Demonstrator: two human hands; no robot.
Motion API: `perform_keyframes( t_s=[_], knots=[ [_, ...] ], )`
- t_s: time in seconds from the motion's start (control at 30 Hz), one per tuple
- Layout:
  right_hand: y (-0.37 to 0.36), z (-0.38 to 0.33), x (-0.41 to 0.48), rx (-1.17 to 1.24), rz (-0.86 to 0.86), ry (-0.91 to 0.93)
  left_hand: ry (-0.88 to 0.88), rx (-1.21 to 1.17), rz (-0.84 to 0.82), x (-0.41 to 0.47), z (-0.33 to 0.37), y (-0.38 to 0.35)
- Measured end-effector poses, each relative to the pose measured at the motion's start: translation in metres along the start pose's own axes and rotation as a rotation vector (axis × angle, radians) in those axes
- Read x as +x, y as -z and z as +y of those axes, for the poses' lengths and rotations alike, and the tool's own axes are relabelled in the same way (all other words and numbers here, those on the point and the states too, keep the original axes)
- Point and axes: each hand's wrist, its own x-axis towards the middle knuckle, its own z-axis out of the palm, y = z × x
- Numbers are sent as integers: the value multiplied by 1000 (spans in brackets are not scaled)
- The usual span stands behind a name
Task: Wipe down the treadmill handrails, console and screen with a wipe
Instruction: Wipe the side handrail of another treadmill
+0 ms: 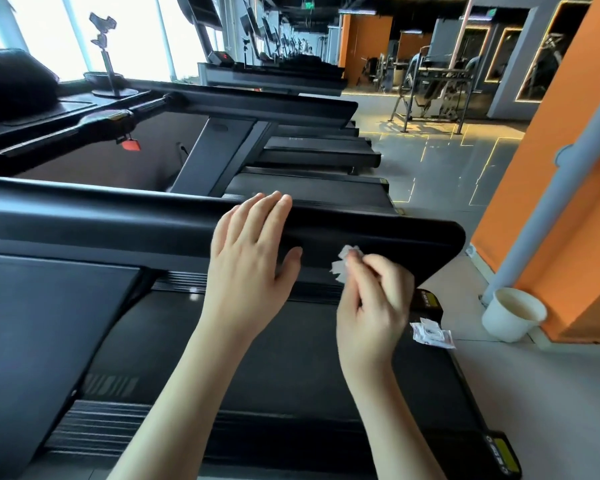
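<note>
Gym hall with treadmills lined up toward the upper centre; two hands work at the nearest black handrail (378, 233).
Small, white and crumpled, the wipe (341, 268) sits centre right, pinched by the curled fingertips of the right hand (374, 299), sticking out above them against the rail's side near its rounded end. The left hand (250, 251) lies flat over the rail just to the left, fingers straight and together, thumb spread. A torn white sachet (432, 336) lies lower right, near a paper cup (513, 313).

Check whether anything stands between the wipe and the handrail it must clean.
Nothing visible does. The right hand pinches the wipe right at the near side of the handrail. The left hand rests on the handrail just to the wipe's left, beside it rather than in its way.
</note>
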Motion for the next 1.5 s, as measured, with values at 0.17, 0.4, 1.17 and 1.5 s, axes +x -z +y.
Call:
perform_keyframes(
  t_s=[0.17, 0.4, 1.17, 1.5],
  knots=[
    [-6, -5, 33, -58, -6, -7, 15, 41, 2, 0, -31, 11],
    [-27, -40, 54, -91, -231, 59, 6, -7, 57, -1, -34, 5],
    [-7, -40, 40, -137, -194, 57, -18, -31, 87, -1, -36, 2],
    [-12, -45, 3, -114, -142, -61, -27, -10, 92, -2, -36, 2]
  ],
)
